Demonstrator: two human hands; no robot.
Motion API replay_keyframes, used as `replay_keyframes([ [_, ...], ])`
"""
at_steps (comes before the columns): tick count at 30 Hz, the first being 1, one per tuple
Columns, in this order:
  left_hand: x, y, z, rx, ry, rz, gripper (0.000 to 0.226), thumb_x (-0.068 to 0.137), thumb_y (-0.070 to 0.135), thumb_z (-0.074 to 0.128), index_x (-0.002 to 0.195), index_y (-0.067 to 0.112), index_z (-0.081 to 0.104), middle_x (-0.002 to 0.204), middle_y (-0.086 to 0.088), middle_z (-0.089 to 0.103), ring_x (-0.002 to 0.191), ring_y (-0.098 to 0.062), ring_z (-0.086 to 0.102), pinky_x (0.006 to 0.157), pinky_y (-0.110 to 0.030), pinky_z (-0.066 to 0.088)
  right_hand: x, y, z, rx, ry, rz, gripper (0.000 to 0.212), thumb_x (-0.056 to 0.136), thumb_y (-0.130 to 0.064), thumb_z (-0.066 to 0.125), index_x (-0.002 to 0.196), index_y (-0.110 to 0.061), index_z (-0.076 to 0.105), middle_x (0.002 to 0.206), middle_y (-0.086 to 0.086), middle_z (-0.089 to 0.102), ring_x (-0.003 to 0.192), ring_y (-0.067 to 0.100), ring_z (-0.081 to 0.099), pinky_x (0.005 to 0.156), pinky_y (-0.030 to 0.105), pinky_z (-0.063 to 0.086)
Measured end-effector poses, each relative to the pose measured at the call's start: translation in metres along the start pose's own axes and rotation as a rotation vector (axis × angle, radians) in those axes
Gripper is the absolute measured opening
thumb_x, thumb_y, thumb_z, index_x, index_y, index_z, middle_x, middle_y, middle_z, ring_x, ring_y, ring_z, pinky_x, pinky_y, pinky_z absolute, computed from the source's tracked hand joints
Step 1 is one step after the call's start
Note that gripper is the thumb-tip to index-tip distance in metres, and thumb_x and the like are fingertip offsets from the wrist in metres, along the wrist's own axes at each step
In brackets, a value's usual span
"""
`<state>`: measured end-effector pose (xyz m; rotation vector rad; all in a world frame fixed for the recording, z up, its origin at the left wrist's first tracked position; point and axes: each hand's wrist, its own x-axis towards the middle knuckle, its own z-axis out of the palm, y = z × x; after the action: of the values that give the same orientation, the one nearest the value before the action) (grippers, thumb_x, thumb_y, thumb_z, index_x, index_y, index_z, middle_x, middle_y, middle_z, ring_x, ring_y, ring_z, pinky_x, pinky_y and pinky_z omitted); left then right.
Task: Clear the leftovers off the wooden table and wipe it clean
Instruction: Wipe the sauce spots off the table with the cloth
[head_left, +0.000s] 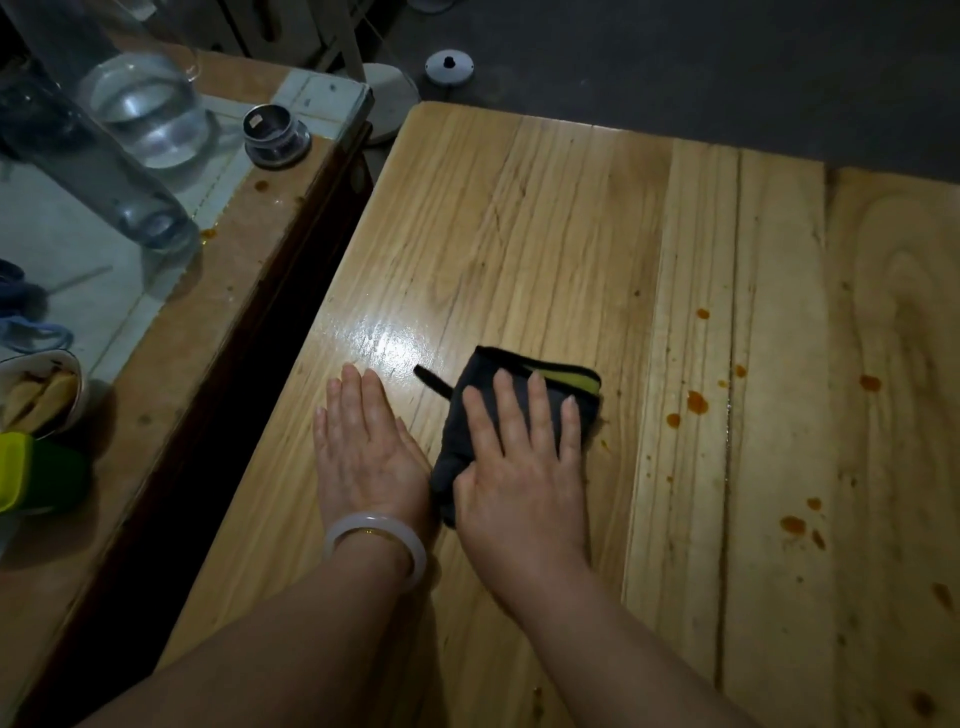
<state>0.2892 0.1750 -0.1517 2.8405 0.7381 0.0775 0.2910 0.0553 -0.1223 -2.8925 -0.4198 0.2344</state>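
While the left hand (366, 447) just rests flat on the worktop (519, 234), the right hand (519, 467), pressed flat on the cloth (485, 364), is way closer to the sauce spots (697, 402) at 3 o'clock.

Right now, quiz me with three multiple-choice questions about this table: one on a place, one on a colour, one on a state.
1. On the pale wooden table, where are the orange sauce spots relative to the dark grey cloth with yellow-green lining? A) left of it B) right of it C) on top of it
2. What colour is the bangle on the left wrist? A) milky white B) red C) black
3. How is the right hand set? A) lifted clear B) pressing flat on the cloth C) gripping a cup
Answers: B, spots dot the planks right of the cloth; A, the ring looks pale white; B, straight fingers lie on the cloth.
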Motion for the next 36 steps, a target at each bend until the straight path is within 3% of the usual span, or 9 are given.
replay_keyframes([
  [8,-0.002,0.004,-0.001,-0.013,0.015,0.006,0.053,0.098,0.017,0.032,0.149,0.007,0.02,0.158,-0.008,0.013,0.146,-0.019,0.006,0.119,-0.036,0.003,0.009,0.027,-0.003,-0.043,-0.011,-0.131,0.063,0.089,-0.036,0.028,0.15,-0.021,0.039,0.158,0.008,0.032,0.149,0.031,0.02,0.118,0.054,0.015],
  [15,-0.002,0.004,0.001,0.002,0.026,-0.005,0.053,0.097,0.016,0.035,0.147,0.007,0.023,0.157,-0.008,0.017,0.146,-0.02,0.01,0.119,-0.038,0.008,0.074,0.068,-0.027,-0.129,-0.024,-0.026,0.062,0.095,-0.037,0.017,0.156,-0.029,0.013,0.165,0.001,0.006,0.152,0.024,-0.003,0.122,0.047,-0.007],
  [24,-0.001,0.004,0.001,0.011,0.022,-0.001,0.053,0.097,0.016,0.036,0.148,0.008,0.022,0.157,-0.008,0.017,0.146,-0.02,0.011,0.119,-0.037,0.006,0.134,0.102,-0.039,-0.166,0.0,0.075,0.059,0.099,-0.035,0.021,0.157,-0.029,0.011,0.166,0.0,0.004,0.152,0.023,-0.003,0.122,0.048,-0.005],
  [32,-0.003,0.002,-0.001,0.006,0.015,-0.008,0.053,0.097,0.016,0.033,0.148,0.008,0.022,0.157,-0.008,0.016,0.146,-0.02,0.009,0.119,-0.037,0.005,0.092,0.083,-0.031,-0.107,0.013,0.092,0.06,0.099,-0.034,0.026,0.157,-0.026,0.014,0.165,0.002,0.007,0.152,0.024,-0.002,0.121,0.049,-0.006],
  [36,-0.003,0.003,-0.002,0.006,0.014,-0.016,0.053,0.098,0.018,0.032,0.148,0.008,0.021,0.158,-0.007,0.016,0.146,-0.019,0.009,0.12,-0.037,0.005,0.048,0.068,-0.024,-0.08,-0.003,0.05,0.063,0.094,-0.035,0.018,0.156,-0.025,0.018,0.164,0.004,0.012,0.152,0.026,0.001,0.122,0.051,-0.002],
])
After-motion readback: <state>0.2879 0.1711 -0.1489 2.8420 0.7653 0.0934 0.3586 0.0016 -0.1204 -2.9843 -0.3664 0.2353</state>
